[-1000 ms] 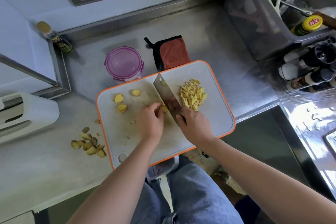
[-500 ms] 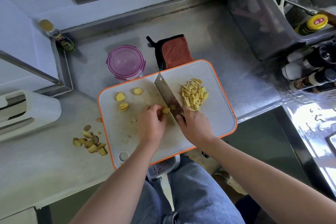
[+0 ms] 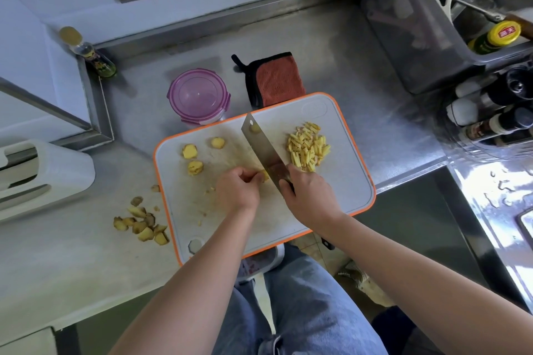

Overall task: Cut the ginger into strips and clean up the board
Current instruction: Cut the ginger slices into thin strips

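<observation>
Ginger (image 3: 264, 175) pinched by left hand (image 3: 236, 190), cleaver (image 3: 264, 150) gripped by right hand (image 3: 310, 196); cap label (image 3: 506, 33) unreadable.

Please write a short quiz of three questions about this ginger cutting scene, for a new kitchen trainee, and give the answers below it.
1. True or false: the right hand grips the cleaver.
2. How many ginger slices lie untouched on the cutting board, left of the blade?
3. What does the left hand hold beside the blade? A) a ginger piece B) a cloth C) a bottle cap

Key: 1 true; 2 three; 3 A.
</observation>
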`<control>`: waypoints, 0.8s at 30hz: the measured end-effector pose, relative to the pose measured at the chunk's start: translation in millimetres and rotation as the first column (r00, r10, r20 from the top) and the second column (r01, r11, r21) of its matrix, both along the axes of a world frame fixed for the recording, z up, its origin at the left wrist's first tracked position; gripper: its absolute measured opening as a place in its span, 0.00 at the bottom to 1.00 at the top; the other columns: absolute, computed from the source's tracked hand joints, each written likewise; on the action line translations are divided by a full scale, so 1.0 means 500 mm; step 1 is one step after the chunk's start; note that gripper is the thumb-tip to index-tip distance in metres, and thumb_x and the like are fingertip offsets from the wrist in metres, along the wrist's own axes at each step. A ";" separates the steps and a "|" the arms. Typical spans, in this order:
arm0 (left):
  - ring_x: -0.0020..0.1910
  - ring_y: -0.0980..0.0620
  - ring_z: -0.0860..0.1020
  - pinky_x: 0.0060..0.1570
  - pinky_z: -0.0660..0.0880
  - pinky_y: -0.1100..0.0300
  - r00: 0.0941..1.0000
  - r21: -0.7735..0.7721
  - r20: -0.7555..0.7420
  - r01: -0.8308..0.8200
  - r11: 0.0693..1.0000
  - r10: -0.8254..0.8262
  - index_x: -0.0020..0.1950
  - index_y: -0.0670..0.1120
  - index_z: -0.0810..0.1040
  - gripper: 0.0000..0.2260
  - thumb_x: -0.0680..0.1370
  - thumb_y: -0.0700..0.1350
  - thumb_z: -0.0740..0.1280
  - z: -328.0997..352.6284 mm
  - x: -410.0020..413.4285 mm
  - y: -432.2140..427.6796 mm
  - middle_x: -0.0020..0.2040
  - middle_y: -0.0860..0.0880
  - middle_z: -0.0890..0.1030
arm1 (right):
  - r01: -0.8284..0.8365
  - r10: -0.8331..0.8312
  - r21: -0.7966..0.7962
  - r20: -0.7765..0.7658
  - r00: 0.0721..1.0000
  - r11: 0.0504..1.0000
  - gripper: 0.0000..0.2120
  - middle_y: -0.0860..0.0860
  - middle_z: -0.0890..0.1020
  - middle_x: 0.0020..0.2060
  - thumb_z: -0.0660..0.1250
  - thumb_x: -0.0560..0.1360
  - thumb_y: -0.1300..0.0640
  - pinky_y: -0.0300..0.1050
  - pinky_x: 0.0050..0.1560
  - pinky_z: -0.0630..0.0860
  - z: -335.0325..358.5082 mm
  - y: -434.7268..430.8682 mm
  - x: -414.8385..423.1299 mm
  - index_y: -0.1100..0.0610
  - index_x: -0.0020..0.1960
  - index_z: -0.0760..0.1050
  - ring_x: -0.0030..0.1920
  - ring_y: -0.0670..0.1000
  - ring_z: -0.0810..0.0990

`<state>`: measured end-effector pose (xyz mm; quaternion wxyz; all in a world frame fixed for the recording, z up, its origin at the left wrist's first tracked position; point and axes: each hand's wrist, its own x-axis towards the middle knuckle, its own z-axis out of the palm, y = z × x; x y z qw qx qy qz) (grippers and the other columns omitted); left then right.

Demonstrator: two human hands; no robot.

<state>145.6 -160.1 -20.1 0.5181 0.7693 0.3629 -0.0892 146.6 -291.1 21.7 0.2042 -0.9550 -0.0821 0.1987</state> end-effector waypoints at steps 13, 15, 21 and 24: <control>0.36 0.46 0.82 0.42 0.80 0.51 1.000 -0.055 -0.021 0.000 0.998 -0.001 0.33 0.52 0.80 0.11 0.71 0.39 0.75 0.005 0.006 0.005 0.33 0.51 0.82 | -0.017 0.012 -0.071 -0.076 0.997 0.997 0.09 0.54 0.73 0.38 0.54 0.81 0.54 0.47 0.39 0.69 -0.002 0.021 0.000 0.59 0.52 0.68 0.40 0.56 0.72; 0.37 0.48 0.82 0.44 0.81 0.51 1.000 -0.051 -0.023 0.005 0.999 -0.006 0.34 0.51 0.81 0.09 0.71 0.40 0.75 0.007 0.005 0.006 0.34 0.51 0.83 | -0.003 -0.001 -0.061 -0.063 0.998 0.998 0.09 0.55 0.74 0.39 0.54 0.81 0.54 0.48 0.38 0.70 -0.014 0.031 0.001 0.59 0.52 0.68 0.40 0.57 0.74; 0.33 0.45 0.83 0.40 0.81 0.51 0.999 -0.078 -0.040 -0.028 0.997 0.025 0.30 0.52 0.78 0.13 0.71 0.39 0.75 0.005 0.005 0.008 0.30 0.50 0.82 | 0.037 -0.037 0.016 0.004 0.999 0.999 0.08 0.53 0.74 0.33 0.56 0.81 0.54 0.46 0.33 0.66 -0.028 0.026 0.011 0.58 0.50 0.70 0.35 0.58 0.74; 0.31 0.46 0.82 0.35 0.77 0.56 0.999 -0.100 -0.041 -0.032 0.994 0.028 0.31 0.50 0.78 0.12 0.72 0.39 0.75 0.007 0.007 0.009 0.29 0.50 0.81 | 0.064 -0.066 0.081 0.023 0.998 0.995 0.08 0.51 0.69 0.28 0.58 0.80 0.56 0.45 0.31 0.62 -0.019 0.017 0.015 0.56 0.43 0.64 0.31 0.55 0.69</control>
